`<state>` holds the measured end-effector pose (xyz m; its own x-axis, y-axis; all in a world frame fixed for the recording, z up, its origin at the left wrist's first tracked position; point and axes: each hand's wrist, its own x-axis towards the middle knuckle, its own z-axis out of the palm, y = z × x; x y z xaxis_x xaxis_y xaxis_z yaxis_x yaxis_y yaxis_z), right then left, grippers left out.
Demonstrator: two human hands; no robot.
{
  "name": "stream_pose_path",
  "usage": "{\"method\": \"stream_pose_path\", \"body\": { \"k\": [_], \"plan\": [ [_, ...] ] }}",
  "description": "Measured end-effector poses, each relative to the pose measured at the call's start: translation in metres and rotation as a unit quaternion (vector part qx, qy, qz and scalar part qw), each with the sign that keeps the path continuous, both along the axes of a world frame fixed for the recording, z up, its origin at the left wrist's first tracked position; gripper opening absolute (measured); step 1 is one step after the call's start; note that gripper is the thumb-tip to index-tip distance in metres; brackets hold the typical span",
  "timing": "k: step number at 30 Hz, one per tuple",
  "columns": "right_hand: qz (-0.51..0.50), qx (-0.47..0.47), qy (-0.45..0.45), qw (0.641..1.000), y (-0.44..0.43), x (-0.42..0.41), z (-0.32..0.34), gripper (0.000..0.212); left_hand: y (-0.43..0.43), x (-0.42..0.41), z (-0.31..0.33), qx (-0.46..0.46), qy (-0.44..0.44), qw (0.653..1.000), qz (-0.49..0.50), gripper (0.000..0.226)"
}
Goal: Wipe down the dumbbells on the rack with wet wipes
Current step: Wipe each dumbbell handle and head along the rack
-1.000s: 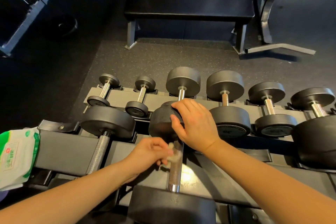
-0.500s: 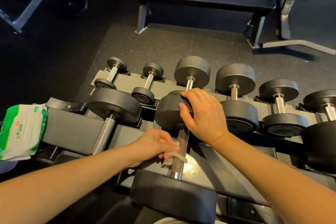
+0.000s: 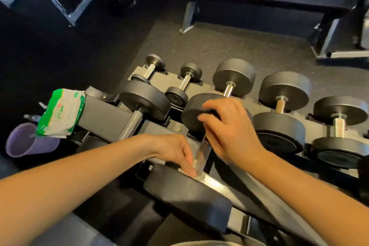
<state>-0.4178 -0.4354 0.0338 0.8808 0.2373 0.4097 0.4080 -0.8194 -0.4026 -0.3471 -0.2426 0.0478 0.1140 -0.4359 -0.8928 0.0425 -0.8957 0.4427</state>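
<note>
My left hand (image 3: 175,152) pinches the wet wipe (image 3: 196,163) on the dumbbell handle (image 3: 202,149) hard against its near head (image 3: 187,191), right hand (image 3: 229,132) curled over the far head (image 3: 194,112); handle runs away from me, so I'd stroke toward the right hand.

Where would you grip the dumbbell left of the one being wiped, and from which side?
Its knurled handle, from above, wrapping across it: the textured bar lies bare, the far head is too wide to hold, and the rack sits beneath.
</note>
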Motion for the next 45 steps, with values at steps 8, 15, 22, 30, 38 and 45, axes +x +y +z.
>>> {"method": "stream_pose_path", "body": {
  "k": [8, 15, 22, 30, 38, 45],
  "plan": [
    [0.26, 0.093, 0.252, 0.928, 0.012, -0.029, -0.031, 0.035, 0.004, -0.036, 0.04, 0.123, -0.125, 0.977, 0.124, 0.04],
    [0.336, 0.12, 0.216, 0.909, 0.011, -0.029, -0.038, 0.029, 0.01, -0.107, 0.042, 0.069, -0.433, 0.792, 0.424, 0.018],
    [0.425, -0.039, 0.422, 0.8, 0.044, 0.027, -0.017, 0.019, -0.008, -0.138, 0.024, 0.032, -0.52, 0.67, 0.529, 0.029],
    [0.4, -0.199, 0.658, 0.605, 0.093, 0.055, -0.025, 0.027, -0.007, -0.139, 0.021, 0.051, -0.526, 0.677, 0.513, 0.033],
    [0.423, -0.051, 0.392, 0.815, 0.038, 0.022, -0.008, 0.016, -0.006, -0.138, 0.02, 0.053, -0.526, 0.678, 0.51, 0.032],
    [0.357, 0.113, 0.133, 0.918, 0.0, -0.057, -0.054, 0.01, -0.008, -0.137, 0.024, 0.051, -0.527, 0.682, 0.505, 0.035]
  ]
}}
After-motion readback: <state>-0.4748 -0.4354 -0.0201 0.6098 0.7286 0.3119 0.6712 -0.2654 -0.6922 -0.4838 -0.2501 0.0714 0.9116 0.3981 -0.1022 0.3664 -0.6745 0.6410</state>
